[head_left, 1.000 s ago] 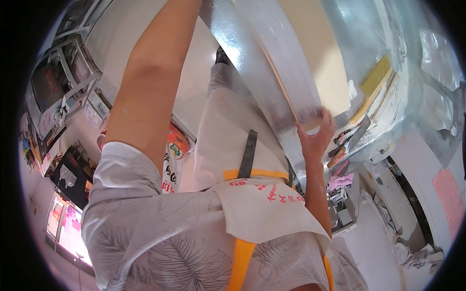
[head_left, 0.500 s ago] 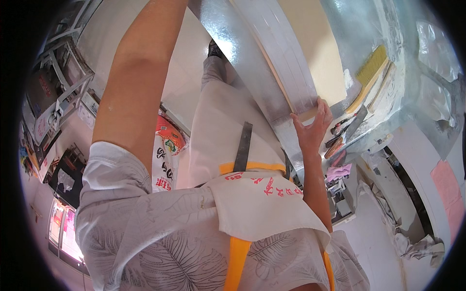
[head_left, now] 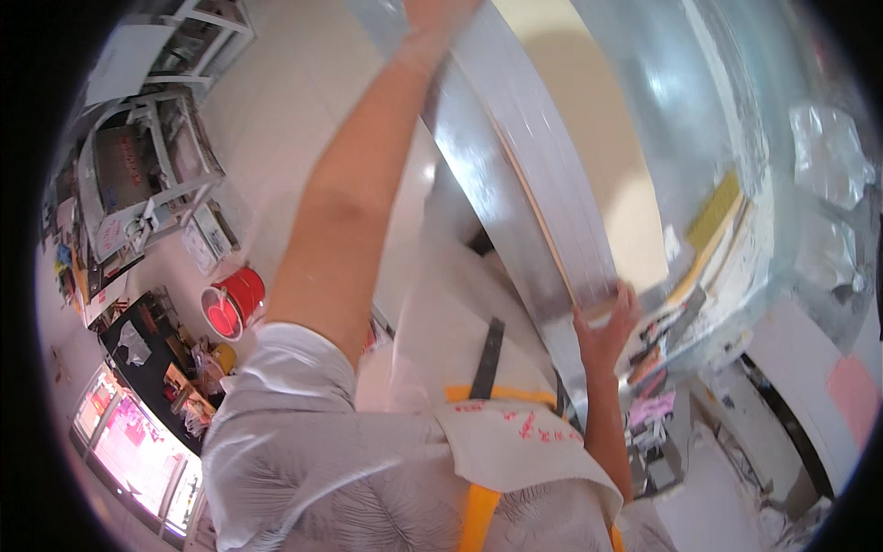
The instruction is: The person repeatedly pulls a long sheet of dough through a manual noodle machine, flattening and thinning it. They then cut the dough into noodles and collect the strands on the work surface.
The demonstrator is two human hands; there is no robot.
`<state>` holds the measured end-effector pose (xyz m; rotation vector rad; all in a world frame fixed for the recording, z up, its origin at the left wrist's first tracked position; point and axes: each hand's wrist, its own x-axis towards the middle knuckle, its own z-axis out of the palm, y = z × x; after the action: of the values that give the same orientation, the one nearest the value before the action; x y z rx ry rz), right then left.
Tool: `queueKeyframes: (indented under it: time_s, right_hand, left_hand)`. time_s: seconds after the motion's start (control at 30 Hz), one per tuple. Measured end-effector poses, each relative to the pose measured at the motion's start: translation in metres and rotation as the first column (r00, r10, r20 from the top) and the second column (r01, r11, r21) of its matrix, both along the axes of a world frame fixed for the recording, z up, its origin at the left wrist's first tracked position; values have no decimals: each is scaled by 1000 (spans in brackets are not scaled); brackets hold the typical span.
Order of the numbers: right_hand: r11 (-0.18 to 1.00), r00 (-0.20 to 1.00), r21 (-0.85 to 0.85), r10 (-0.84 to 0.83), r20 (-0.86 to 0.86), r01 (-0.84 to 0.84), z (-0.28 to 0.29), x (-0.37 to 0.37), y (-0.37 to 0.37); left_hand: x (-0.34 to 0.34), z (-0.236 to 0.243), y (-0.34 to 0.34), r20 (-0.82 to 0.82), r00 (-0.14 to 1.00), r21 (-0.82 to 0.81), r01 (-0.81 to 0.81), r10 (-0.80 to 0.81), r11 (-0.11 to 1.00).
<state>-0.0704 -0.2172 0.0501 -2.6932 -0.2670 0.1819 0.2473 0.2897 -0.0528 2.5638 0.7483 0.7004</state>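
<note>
My left hand (head_left: 440,20) is at the top edge, blurred, at the far end of a long grey strip (head_left: 543,156); its fingers are smeared or cut off. My right hand (head_left: 602,322) grips the near end of that strip, thumb on one side and fingers on the other. A thin wooden edge (head_left: 530,205) runs along the strip. Beneath lies a shiny metal worktop (head_left: 474,170), and a cream sheet (head_left: 633,216) lies alongside to the right.
A yellow-bristled brush (head_left: 710,207) and tools (head_left: 655,336) lie right of the sheet, near clear plastic (head_left: 823,152). At left are metal-framed racks (head_left: 152,175), a red bucket (head_left: 235,304) and a cluttered black surface (head_left: 147,359). Pale floor (head_left: 267,110) lies beside the worktop.
The view has shifted, so worktop, strip and right hand appear lower and further right. The left hand has come into frame at the top, and the red bucket now shows.
</note>
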Motion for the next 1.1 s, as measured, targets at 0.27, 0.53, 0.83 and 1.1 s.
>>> queueKeyframes:
  time_s: [0.27, 0.53, 0.83, 1.1]
  right_hand:
    - [999, 999, -46, -4, -35, 2, 4, 0, 3]
    - [1000, 999, -16, 14, -30, -15, 1, -4, 1]
    - [999, 1000, -32, 3, -15, -3, -2, -1, 2]
    - [998, 999, -67, 20, 46, -17, -7, -1, 4]
  left_hand:
    - [-33, 2, -33, 228, 973, -188, 1, 43, 982]
    - [-43, 8, -44, 263, 959, -422, 18, 104, 906]
    - [-29, -52, -22, 307, 949, -275, 12, 76, 961]
    - [-20, -69, -25, 358, 932, -183, 6, 61, 983]
